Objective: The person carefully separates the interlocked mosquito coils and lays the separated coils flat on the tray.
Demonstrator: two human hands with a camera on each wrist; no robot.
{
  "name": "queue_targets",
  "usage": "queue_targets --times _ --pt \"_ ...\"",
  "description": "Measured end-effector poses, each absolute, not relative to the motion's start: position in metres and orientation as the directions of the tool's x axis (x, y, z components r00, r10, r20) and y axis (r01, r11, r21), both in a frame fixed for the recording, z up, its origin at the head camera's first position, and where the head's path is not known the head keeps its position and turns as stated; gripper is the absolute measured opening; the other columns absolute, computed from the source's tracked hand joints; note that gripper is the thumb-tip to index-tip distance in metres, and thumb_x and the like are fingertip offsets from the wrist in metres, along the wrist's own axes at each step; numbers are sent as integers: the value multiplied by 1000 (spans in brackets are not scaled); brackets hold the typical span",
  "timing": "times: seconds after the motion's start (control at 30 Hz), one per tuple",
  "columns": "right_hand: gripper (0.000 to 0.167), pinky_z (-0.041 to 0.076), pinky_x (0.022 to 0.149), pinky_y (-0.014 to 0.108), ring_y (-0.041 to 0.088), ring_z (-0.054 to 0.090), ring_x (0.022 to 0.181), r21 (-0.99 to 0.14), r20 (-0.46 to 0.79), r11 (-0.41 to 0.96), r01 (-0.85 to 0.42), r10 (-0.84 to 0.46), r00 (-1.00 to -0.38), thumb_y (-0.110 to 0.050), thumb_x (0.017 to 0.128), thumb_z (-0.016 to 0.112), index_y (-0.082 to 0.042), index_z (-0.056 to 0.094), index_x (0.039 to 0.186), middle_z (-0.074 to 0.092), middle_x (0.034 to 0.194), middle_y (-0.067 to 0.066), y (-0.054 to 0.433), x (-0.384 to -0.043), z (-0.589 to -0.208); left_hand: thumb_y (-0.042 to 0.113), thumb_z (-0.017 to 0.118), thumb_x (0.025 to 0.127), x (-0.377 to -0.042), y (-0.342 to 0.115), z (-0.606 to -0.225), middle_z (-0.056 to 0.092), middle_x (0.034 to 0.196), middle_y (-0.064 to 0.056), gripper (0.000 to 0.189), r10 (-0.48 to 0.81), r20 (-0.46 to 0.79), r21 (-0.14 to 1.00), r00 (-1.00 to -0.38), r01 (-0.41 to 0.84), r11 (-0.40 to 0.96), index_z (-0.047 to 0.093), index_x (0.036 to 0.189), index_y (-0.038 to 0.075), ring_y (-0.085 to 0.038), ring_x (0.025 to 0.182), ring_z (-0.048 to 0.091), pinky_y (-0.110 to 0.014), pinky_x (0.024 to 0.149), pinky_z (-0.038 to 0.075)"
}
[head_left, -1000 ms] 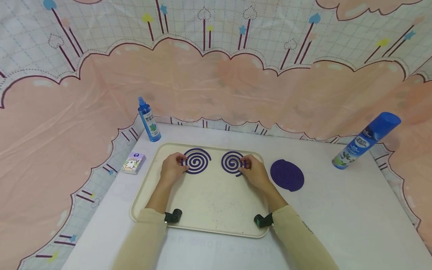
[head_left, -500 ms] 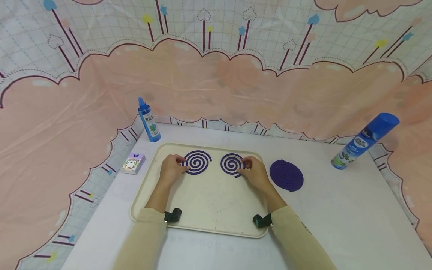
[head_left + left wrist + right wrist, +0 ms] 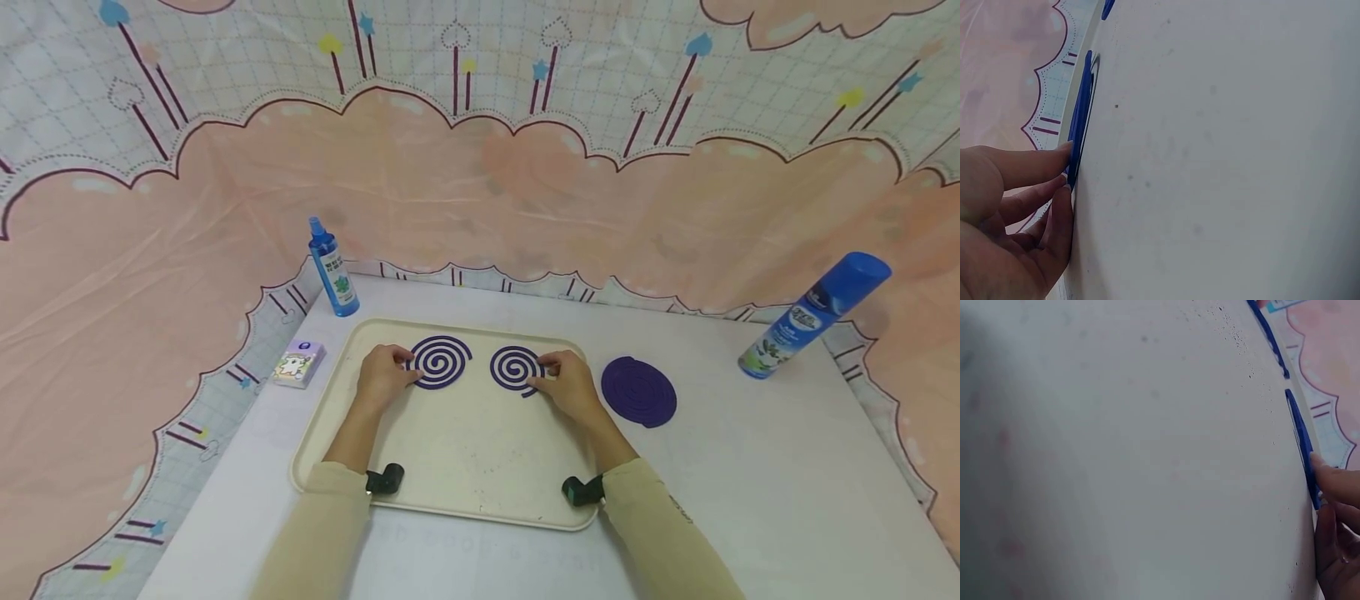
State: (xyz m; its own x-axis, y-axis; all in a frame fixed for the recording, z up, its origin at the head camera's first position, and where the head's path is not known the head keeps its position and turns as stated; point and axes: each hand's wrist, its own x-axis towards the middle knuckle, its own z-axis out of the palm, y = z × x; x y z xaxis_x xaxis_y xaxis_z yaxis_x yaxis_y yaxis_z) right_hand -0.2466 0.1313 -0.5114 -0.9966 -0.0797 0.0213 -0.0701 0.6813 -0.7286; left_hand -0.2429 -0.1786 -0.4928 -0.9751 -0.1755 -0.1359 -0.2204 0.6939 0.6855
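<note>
Two purple spiral mosquito coils are at the back of a cream tray [image 3: 480, 467]. My left hand [image 3: 381, 379] pinches the left edge of the left mosquito coil [image 3: 435, 364] between thumb and fingers. At its right edge, the right mosquito coil [image 3: 514, 367] is pinched by my right hand [image 3: 572, 387]. In the left wrist view, the fingers grip the blue-looking coil [image 3: 1082, 109] close to the tray surface. The right wrist view shows the other coil [image 3: 1300, 437] likewise low, its near end between the fingers. Whether either coil lies fully flat I cannot tell.
A tightly wound purple mosquito coil [image 3: 639, 392] lies on the white table right of the tray. A blue spray bottle [image 3: 334, 271] and a small purple-white pack [image 3: 298, 364] stand left. A blue aerosol can [image 3: 813, 317] is far right. Patterned cloth hangs behind.
Both coils have come slightly nearer to me, the right one a little more. The hands keep their pinch and barely move otherwise.
</note>
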Motion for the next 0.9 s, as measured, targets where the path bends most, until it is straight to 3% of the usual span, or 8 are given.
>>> queue_targets --times 0.4,0.67,0.8,0.9 --pt "40 52 90 41 28 61 102 -726 8 684 -67 -89 -996 -18 87 81 0 70 122 66 113 17 133 -246 -513 14 79 88 -243 -178 -497 59 111 -16 35 -186 -144 691 -972 -233 684 70 119 0 -28 101 54 -41 89 48" --pt "40 59 80 26 25 67 106 -850 -139 523 62 -109 -984 -21 98 69 -4 63 133 67 125 20 145 -248 -503 20 77 89 -244 -173 -488 58 112 -18 38 -149 -119 688 -982 -189 701 64 119 1 -30 100 54 -40 85 47" --pt "43 62 84 30 30 68 115 -853 -163 518 65 -146 -976 -21 99 67 -5 59 138 66 132 21 153 -246 -490 26 75 91 -245 -164 -477 58 109 -16 37 -128 -93 666 -987 -157 729 64 119 3 -29 97 54 -38 80 45" --pt "44 60 94 39 33 64 123 -824 -137 566 30 -147 -980 -23 99 67 -7 59 139 65 137 18 163 -244 -481 27 74 91 -247 -151 -466 62 112 -17 36 -74 -67 654 -995 -99 750 66 118 5 -31 103 57 -43 87 49"
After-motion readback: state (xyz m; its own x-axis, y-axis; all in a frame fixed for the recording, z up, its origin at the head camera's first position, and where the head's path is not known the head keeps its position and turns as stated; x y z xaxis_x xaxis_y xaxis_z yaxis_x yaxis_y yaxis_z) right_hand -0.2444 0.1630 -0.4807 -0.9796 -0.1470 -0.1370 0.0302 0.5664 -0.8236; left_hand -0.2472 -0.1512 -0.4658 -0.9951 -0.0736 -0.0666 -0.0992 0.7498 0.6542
